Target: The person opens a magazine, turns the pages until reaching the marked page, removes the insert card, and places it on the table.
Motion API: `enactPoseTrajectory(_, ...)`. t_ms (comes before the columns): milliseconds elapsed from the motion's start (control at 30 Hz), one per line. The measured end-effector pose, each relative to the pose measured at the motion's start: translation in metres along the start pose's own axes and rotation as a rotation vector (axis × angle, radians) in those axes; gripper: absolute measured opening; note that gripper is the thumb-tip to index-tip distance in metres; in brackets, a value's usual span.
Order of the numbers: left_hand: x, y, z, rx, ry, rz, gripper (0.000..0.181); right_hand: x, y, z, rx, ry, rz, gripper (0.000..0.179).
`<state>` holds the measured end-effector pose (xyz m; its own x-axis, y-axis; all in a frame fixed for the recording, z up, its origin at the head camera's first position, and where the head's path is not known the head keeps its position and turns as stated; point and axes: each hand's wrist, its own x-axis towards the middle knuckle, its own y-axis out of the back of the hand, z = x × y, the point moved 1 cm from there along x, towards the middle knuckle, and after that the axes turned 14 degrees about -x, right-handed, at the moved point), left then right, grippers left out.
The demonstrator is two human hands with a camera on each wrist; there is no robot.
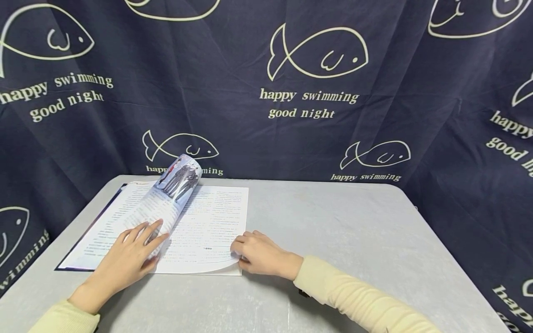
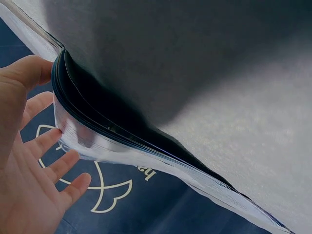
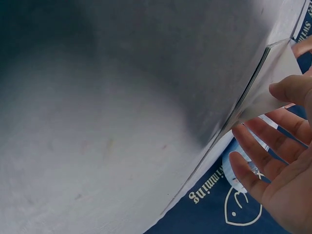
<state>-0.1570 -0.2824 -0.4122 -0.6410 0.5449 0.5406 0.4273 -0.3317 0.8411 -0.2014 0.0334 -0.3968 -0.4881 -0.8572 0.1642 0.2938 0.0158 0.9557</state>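
Observation:
An open book [image 1: 210, 222] lies on the left part of the table, its right-hand page covered in small print. One page [image 1: 176, 185] with a picture of people in dark clothes stands curled up over the middle. My left hand [image 1: 133, 247] rests on the lower part of this curled page with fingers spread. In the left wrist view, the thumb [image 2: 34, 70] touches the edge of the bent pages. At the book's lower right corner my right hand [image 1: 262, 252] pinches a lifted page corner [image 3: 273, 73] between thumb and forefinger; its other fingers are extended.
The grey table [image 1: 333, 231] extends to the right of the book. Behind it hangs a dark blue cloth [image 1: 241, 134] printed with white fish and lettering. The book's dark cover edge [image 1: 75, 269] shows at the left.

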Motion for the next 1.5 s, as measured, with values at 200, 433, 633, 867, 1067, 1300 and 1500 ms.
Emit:
enactPoseTrajectory(200,-0.001,-0.001,0.0,0.005,0.0,-0.026,0.045,0.001,-0.001,0.002,0.018,-0.02,0.005,0.017)
enactPoseTrajectory(433,0.0,-0.001,-0.001,-0.003,-0.015,-0.042,0.049,0.003,-0.003,0.005,0.018,-0.013,0.049,0.014)
enactPoseTrajectory(633,-0.001,0.0,0.0,0.001,-0.025,-0.064,0.054,0.005,-0.003,0.007,0.004,-0.011,0.105,0.01)
enactPoseTrajectory(867,-0.002,0.0,0.003,-0.007,0.007,-0.095,0.047,0.007,0.0,0.008,-0.004,-0.021,0.153,0.01)
enactPoseTrajectory(1067,0.001,0.0,0.007,-0.014,0.069,-0.112,0.042,0.008,0.0,0.009,-0.021,-0.036,0.161,0.012)
enactPoseTrajectory(1300,0.003,0.0,0.01,-0.032,0.146,-0.159,0.062,0.01,0.0,0.01,-0.016,-0.054,0.2,0.011)
enactPoseTrajectory(1500,0.005,0.002,0.015,-0.04,0.146,-0.159,0.07,0.012,0.002,0.011,-0.016,-0.074,0.214,0.013)
